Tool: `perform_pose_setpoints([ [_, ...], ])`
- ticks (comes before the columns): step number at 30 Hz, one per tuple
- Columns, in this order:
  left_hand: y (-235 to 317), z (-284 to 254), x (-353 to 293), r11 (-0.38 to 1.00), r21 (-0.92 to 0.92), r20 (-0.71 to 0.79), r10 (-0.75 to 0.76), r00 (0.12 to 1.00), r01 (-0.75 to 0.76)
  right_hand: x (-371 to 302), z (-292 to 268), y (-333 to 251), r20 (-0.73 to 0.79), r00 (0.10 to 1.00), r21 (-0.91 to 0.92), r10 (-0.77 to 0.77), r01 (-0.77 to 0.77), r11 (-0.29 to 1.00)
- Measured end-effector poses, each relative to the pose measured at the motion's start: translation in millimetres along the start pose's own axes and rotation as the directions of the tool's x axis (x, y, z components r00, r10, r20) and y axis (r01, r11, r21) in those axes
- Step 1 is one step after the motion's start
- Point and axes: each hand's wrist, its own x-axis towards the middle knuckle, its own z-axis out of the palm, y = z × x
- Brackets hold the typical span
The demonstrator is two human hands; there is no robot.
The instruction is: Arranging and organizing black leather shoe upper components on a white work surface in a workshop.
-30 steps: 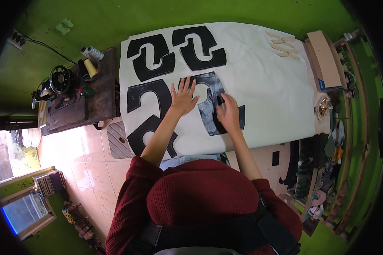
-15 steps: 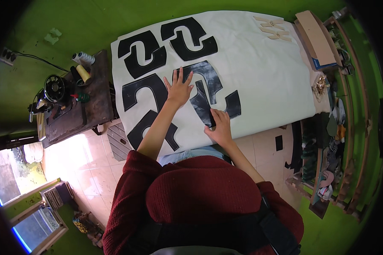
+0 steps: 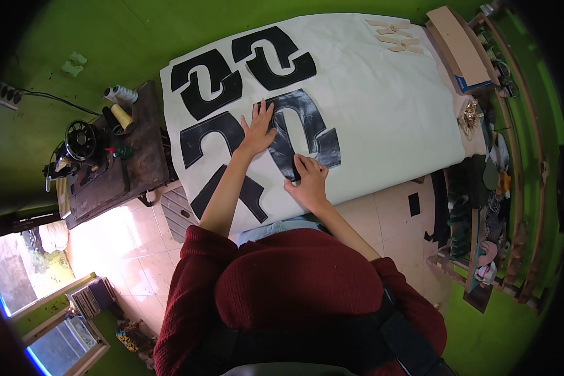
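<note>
Black curved flat pieces, leather-like with a stitched-looking edge line, lie on a white-covered table. Spread over the left end of an upper hooked piece (image 3: 308,108), my left hand (image 3: 257,133) lies flat with fingers apart. Just below it, a lower hooked piece (image 3: 329,148) interlocks with the upper one, a narrow slot between them. My right hand (image 3: 309,180) grips this lower piece at its near left edge, fingers curled on top and thumb beside the edge. Left of my hands are another upper piece (image 3: 210,130) and a lower piece (image 3: 214,190), set apart from each other.
Two interlocked black pairs lie at the far left of the white cover (image 3: 382,113). Beige strap pieces (image 3: 391,44) and a cardboard box (image 3: 459,47) are at the far right. A sewing machine (image 3: 80,139) and thread cones (image 3: 124,95) stand on a dark table at left.
My right hand has moved left with the lower black piece, bringing it closer under the upper piece. My left hand stays spread on the upper piece. The whole view has shifted slightly.
</note>
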Motion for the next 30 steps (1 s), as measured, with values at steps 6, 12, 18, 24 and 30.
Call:
perform_pose_setpoints([
  [6, 5, 0, -1, 0.997, 0.07, 0.004, -0.024, 1.0, 0.024, -4, -6, 2, 0.015, 0.999, -0.025, 0.051, -0.05, 0.998],
  [12, 10, 1, -1, 0.993, 0.117, -0.01, -0.012, 1.0, 0.013, -7, -9, 7, -0.003, 1.0, -0.05, 0.03, -0.03, 0.998],
  [18, 9, 2, -5, 0.98, 0.2, -0.036, -0.002, 0.999, 0.009, -5, -19, 10, 0.042, 0.999, 0.015, 0.02, -0.021, 1.0],
  [24, 11, 3, -3, 0.98, 0.2, -0.05, 0.011, 0.999, -0.001, 17, -28, 51, -0.128, 0.973, -0.124, 0.192, -0.208, 0.97],
  [30, 22, 3, -3, 0.96, 0.277, -0.083, -0.02, 0.996, 0.042, 20, -25, 66, 0.117, 0.965, -0.402, 0.233, -0.169, 0.9],
])
